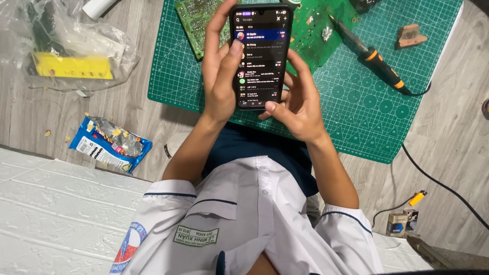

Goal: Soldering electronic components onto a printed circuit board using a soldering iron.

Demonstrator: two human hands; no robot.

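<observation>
**Two hands on a phone, soldering gear parked**

Both hands are wrapped around a black smartphone [260, 53] held up over the near-middle of the green cutting mat [356, 117]. The phone stands roughly upright in view: long axis runs near-to-far, top edge with the camera notch pointing away from the person, lit screen facing up at the head camera. It shows a dark list of rows, too small to say more.

Left hand [220, 76] is curled around the phone's left edge, thumb bent over onto the upper part of the screen. Right hand [300, 104] cups the lower right corner from behind, fingers closed around it, thumb tip near the bottom of the screen.

My read: this is a scrolling/tapping moment, not bench work. Any next tap just needs a thumb shift while the other hand keeps its grip.

Further out: a green circuit board [316, 25] lies on the mat behind the phone, a soldering iron [374, 61] with orange collar rests to the right, well apart from both hands. A blue snack wrapper [109, 145] sits left on the table, and a yellow lighter [417, 198] near right.
</observation>
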